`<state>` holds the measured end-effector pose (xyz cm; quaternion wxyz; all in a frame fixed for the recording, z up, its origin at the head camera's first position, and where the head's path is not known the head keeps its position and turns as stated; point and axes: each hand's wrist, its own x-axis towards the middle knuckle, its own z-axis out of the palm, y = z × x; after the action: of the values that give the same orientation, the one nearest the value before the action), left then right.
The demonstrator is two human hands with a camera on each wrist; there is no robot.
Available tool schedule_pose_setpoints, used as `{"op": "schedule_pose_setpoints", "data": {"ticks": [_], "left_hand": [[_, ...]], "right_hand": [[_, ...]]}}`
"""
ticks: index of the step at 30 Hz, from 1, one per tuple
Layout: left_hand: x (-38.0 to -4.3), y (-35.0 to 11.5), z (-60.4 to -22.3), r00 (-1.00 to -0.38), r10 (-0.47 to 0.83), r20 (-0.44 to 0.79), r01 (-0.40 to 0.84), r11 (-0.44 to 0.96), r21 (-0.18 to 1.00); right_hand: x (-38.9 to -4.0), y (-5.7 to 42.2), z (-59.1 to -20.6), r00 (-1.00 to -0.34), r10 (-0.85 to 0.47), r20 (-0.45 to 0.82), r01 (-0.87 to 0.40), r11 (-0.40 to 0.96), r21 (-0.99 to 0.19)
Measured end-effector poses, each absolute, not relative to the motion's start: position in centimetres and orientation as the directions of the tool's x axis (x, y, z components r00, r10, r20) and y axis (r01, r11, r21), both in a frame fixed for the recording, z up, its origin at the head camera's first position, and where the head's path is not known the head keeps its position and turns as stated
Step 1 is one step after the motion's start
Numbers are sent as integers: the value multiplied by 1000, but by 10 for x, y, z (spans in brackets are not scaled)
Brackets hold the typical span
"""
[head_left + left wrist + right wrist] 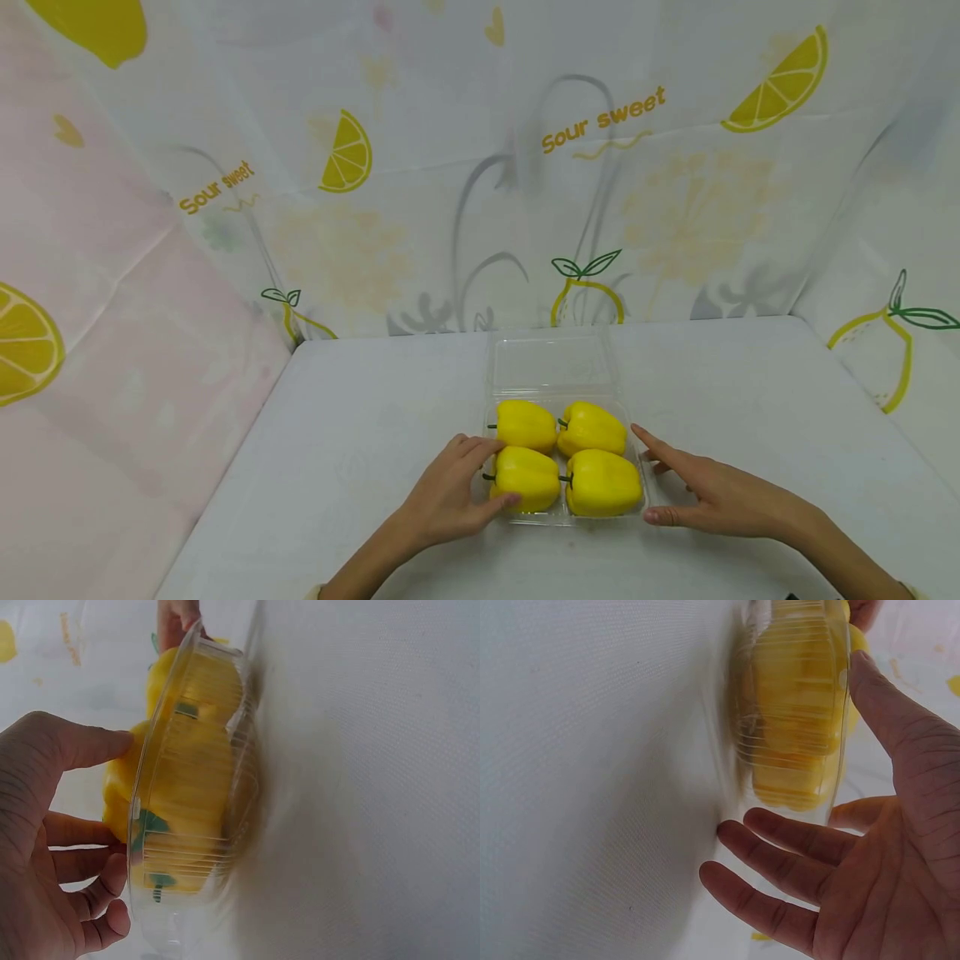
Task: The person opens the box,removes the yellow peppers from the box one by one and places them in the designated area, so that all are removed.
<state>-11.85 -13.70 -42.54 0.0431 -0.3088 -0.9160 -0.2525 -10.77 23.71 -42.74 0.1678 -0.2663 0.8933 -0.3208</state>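
Note:
Yellow bell peppers, two rows of two, sit on their sides in a clear plastic clamshell box (540, 520) on the table. The box's lid (553, 362) is folded back, away from the person. My left hand (453, 492) grips the front-left bell pepper (527, 479), thumb on its near side and fingers at its far side. My right hand (720, 497) is at the box's right edge, fingers spread, beside the front-right bell pepper (603, 483). Its thumb tip is right at the rim in the right wrist view. Behind lie the back-left pepper (525, 425) and the back-right pepper (592, 427).
A white cloth covers the table (360, 417). Behind it hangs a printed curtain (450, 225) with lemon pictures, and similar fabric (127, 333) runs along the left side.

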Motion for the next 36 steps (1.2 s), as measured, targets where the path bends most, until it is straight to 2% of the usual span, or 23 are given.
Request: {"op": "schedule_pose_setpoints", "data": {"ticks": [11, 21, 29, 36], "left_hand": [[-117, -141, -427, -830, 496, 256, 550, 650, 524], [-118, -143, -423, -826, 464, 320, 554, 567, 609], [-119, -151, -418, -801, 462, 380, 588, 491, 642], [-123, -161, -415, -775, 453, 441, 628, 464, 625]], "right_hand": [[-108, 238, -428, -798, -588, -130, -368, 647, -668], [-108, 238, -429, -802, -580, -140, -359, 656, -664], [-108, 238, -428, -802, -579, -149, -353, 659, -664], [-109, 238, -428, -800, -583, -142, -362, 657, -661]]}}
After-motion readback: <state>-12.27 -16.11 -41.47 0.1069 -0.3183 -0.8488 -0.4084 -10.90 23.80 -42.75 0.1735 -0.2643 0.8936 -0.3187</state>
